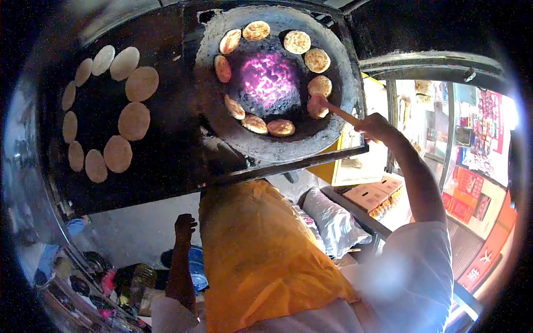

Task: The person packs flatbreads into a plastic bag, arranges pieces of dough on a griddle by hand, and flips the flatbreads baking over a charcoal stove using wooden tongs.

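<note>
My right hand [377,129] is closed round the handle of a wooden paddle [344,114]. Its rounded, reddish end lies over a flatbread [318,109] at the right side of the round oven [222,125]; whether they touch, I cannot tell. Several more browned flatbreads [281,128] ring the glowing coals [269,80] in the oven. Down beside the orange apron [250,238], my left hand [185,226] hangs with its fingers curled in and nothing seen in them.
Several pale dough rounds [134,121] form a ring on the dark worktop [172,139] left of the oven. The worktop's front edge [283,173] runs before the apron. Cardboard boxes [366,197] and a stuffed white sack [336,219] are at the lower right.
</note>
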`<state>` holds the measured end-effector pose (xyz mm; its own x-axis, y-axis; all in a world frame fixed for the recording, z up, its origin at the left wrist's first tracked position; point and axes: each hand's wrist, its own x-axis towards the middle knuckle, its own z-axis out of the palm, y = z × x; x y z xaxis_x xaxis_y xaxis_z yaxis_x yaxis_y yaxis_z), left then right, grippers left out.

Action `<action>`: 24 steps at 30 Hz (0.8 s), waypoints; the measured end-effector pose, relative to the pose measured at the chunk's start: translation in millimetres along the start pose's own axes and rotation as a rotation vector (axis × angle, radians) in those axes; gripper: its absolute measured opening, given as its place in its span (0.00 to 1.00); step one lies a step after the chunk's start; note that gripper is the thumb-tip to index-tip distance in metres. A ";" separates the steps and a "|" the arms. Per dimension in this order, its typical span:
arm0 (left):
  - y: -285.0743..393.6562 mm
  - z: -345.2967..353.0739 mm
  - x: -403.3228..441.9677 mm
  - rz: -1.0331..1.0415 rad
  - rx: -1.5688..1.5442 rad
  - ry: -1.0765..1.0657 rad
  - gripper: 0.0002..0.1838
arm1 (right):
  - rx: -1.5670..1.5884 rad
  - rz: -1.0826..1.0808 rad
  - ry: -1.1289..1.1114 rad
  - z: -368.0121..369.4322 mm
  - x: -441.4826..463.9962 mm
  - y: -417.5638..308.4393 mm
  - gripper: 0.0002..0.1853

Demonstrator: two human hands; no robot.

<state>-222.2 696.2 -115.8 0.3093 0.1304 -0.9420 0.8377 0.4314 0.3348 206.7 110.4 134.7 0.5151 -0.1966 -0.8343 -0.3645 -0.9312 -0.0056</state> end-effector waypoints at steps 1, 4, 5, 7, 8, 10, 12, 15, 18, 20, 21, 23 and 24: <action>-3.3 -4.6 3.7 -0.012 -0.029 -0.018 0.10 | 0.209 0.121 0.022 1.9 -1.9 -1.7 0.17; -2.1 -2.9 0.4 -0.006 -0.007 0.003 0.11 | 0.374 0.118 -0.023 6.4 -6.7 1.1 0.19; -1.9 -1.3 -2.8 0.014 0.046 0.036 0.11 | 0.413 0.068 -0.054 9.8 -7.8 7.4 0.15; -7.5 -8.2 0.6 -0.002 0.036 -0.002 0.12 | 0.436 0.066 -0.080 13.8 -3.8 17.0 0.16; -11.1 -13.4 3.7 -0.016 0.022 -0.038 0.12 | 0.457 0.057 -0.105 13.6 -2.0 20.3 0.16; -18.5 -26.1 10.0 -0.028 -0.105 -0.110 0.12 | 0.447 -0.026 -0.196 1.7 2.3 31.7 0.20; -22.2 -30.7 14.0 -0.040 -0.230 -0.182 0.12 | 0.438 -0.109 -0.288 -3.6 -1.0 33.5 0.23; -15.0 -26.1 15.6 -0.082 -0.195 -0.091 0.13 | 0.218 0.129 -0.191 -10.5 -35.0 7.6 0.25; -9.6 -16.5 10.3 0.019 -0.045 -0.072 0.13 | -0.402 -0.243 0.004 -11.6 -85.5 -27.4 0.21; -0.5 -7.3 5.8 -0.006 0.025 -0.029 0.11 | -0.415 -0.294 0.216 8.7 -104.6 -43.8 0.28; 3.1 -2.8 6.1 -0.003 0.026 -0.029 0.11 | -0.471 -0.332 0.244 21.2 -102.2 -49.4 0.29; 11.5 2.2 5.8 -0.074 0.000 0.000 0.10 | -0.566 -0.408 0.269 44.8 -94.8 -64.6 0.31; 16.1 5.9 1.7 -0.072 0.002 0.006 0.10 | -0.608 -0.444 0.265 54.2 -91.2 -71.8 0.31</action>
<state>-205.6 698.2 -111.9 0.2456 0.1043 -0.9637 0.8585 0.4383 0.2662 143.8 211.9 181.4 0.7078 0.2363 -0.6657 0.3657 -0.9289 0.0590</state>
